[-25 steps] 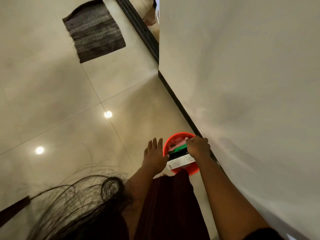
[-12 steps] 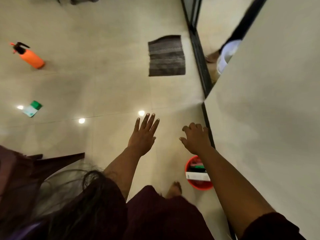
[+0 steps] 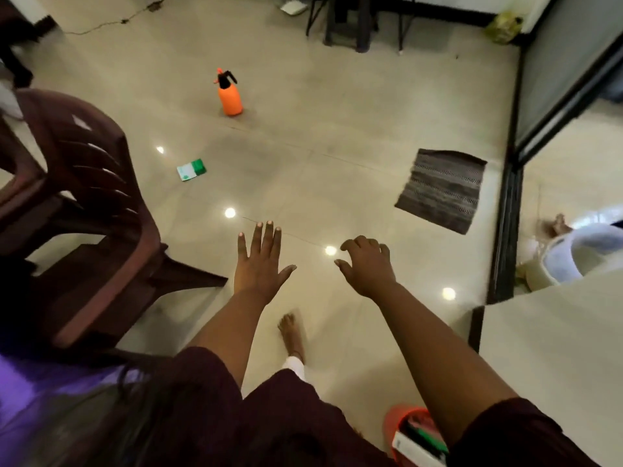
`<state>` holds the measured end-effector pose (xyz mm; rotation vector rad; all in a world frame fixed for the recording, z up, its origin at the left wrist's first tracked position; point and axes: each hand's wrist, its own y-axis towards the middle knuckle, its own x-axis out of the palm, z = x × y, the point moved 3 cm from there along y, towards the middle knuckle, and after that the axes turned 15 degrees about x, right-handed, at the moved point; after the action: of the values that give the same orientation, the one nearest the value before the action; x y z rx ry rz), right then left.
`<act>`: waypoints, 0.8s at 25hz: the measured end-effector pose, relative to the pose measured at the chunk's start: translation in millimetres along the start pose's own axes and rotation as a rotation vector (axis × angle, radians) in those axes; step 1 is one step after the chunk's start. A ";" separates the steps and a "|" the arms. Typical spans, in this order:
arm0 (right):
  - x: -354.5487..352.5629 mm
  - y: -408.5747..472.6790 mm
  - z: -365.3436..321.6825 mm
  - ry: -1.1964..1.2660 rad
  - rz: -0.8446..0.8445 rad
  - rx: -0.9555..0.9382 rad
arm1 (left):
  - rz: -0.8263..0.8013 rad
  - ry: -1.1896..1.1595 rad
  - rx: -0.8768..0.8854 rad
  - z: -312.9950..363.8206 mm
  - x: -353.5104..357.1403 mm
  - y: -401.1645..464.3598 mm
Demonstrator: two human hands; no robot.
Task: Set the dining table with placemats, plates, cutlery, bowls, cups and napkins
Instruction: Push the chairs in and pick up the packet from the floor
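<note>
Hovering hands: left hand [image 3: 261, 269] fingers spread flat; right hand [image 3: 367, 266] fingers loosely curled, empty.
Writing: green-white packet [image 3: 191, 169] print unreadable.

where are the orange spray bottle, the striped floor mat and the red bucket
orange spray bottle [image 3: 230, 100]: head view, on its orange body
striped floor mat [image 3: 441, 190]: head view, on the middle of its weave
red bucket [image 3: 395, 420]: head view, on its rim at the left side

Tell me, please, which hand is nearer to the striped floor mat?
The right hand. It hangs empty, fingers loosely curled, left of and below the striped floor mat in the head view. The left hand, fingers spread, is farther left, toward the brown plastic chair.
</note>
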<state>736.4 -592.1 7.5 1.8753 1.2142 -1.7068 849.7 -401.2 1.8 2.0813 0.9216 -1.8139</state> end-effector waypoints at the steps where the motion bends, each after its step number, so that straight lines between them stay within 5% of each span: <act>1: 1.4 13.7 -17.5 0.009 -0.020 -0.023 | -0.009 -0.026 -0.043 -16.1 4.4 7.7; 7: -6.3 146.1 -144.3 -0.064 -0.151 -0.169 | -0.047 -0.187 -0.250 -145.4 27.8 80.0; 13: -41.3 260.7 -267.3 -0.085 -0.107 -0.253 | 0.000 -0.158 -0.353 -287.9 11.8 140.0; 20: -43.5 373.7 -377.6 -0.162 -0.115 -0.414 | 0.029 -0.409 -0.618 -364.0 33.6 220.1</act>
<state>1267.6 -551.5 24.4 1.4229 1.4956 -1.4839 1274.4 -360.4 -4.6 1.2893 1.1346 -1.5790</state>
